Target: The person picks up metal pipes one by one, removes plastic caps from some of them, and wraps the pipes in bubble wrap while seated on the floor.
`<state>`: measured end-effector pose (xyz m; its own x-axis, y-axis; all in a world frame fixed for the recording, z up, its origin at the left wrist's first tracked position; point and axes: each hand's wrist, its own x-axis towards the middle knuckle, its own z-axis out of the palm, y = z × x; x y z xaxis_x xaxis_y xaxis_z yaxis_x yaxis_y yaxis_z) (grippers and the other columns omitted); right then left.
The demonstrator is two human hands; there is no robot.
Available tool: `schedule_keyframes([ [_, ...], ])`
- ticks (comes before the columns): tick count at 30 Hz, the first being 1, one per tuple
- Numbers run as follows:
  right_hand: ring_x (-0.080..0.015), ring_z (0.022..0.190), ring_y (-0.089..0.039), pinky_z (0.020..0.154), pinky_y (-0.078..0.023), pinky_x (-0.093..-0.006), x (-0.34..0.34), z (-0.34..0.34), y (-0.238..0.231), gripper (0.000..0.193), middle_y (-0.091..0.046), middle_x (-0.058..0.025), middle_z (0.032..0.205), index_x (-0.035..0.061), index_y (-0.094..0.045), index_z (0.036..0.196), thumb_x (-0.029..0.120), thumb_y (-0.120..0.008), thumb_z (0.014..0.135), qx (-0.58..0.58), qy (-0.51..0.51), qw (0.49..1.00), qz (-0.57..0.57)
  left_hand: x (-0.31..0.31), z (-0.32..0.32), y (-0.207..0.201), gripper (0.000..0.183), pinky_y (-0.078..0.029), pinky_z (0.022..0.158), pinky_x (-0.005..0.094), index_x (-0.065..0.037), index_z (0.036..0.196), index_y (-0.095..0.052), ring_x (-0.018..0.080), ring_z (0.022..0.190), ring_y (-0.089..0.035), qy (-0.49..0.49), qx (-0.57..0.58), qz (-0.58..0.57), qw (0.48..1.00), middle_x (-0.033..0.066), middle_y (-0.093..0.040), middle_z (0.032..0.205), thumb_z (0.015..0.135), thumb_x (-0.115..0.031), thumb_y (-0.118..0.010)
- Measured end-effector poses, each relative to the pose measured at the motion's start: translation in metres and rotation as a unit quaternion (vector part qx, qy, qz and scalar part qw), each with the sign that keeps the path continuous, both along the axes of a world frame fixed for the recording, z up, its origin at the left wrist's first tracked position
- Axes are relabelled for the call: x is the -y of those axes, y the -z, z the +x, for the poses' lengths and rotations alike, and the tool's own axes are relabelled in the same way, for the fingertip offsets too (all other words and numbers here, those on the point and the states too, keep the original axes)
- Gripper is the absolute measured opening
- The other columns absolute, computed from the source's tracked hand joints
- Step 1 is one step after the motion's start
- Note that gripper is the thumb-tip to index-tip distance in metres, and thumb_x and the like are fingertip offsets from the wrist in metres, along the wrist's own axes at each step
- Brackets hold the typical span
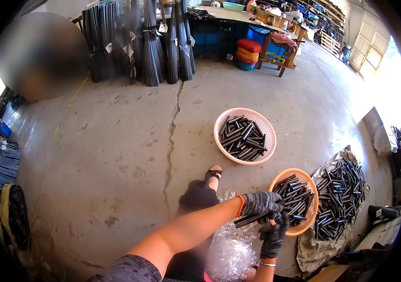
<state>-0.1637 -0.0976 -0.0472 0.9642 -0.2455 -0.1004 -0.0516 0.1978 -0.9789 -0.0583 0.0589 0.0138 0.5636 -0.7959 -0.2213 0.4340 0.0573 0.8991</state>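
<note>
My left hand (262,204), in a grey knit glove with an orange cuff, is closed around a few short black tubes (250,220), whose ends stick out to the left below it. Just below, my right hand (273,239) wears a black glove. Its fingers are bent in against the left hand and the tubes, and what they hold is hidden. Both hands are at the near left rim of an orange plastic basket (315,207), which holds many more black tubes (299,197). Clear crinkled plastic (232,256) lies below the hands.
A pink basket (271,136) of black tubes stands farther ahead on the concrete floor (115,155). To the right, a heap of tubes (339,192) lies on a sheet (306,254). Bundled long rods (151,56) stand at the back, near stacked red and orange cushions (248,47).
</note>
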Motion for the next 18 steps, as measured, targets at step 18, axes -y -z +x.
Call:
schedule_keyframes([
  [18, -0.0179, 0.07, -0.06, 0.047, -0.045, -0.0285, 0.0, 0.016, 0.007, 0.026, -0.057, -0.0041, 0.082, 0.0109, -0.049, 0.108, 0.031, -0.051, 0.092, 0.02, -0.114, 0.991, 0.069, -0.004, -0.005, -0.001, 0.016, -0.045, 0.044, 0.0264, -0.003, 0.098, -0.052, 0.0134, 0.053, -0.053, -0.01, 0.006, 0.025, 1.0, 0.0057, -0.055, 0.069, 0.089, -0.016, -0.053],
])
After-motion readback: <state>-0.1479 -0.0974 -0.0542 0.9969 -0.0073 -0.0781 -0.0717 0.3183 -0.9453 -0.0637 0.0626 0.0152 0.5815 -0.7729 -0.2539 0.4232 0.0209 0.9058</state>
